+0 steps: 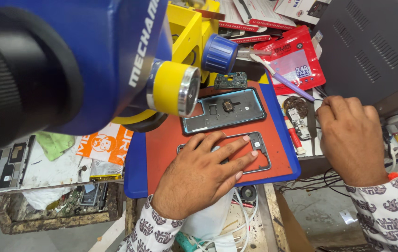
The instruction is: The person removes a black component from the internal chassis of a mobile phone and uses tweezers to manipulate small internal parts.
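The left hand (203, 170) covers part of the grey phone frame (259, 151).

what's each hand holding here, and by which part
Left hand holds nothing; it lies flat on the grey phone frame. Right hand is curled; any hold is hidden.

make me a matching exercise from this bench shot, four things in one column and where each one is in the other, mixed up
1. left hand
2. right hand
3. phone back cover
4. small circuit board

a. at the mat's far edge, under the blue knob
b. flat on the grey phone frame
c. off the mat, over the tools at the right
d. on the orange mat, beyond the frame

Pairs: 1-b, 2-c, 3-d, 4-a
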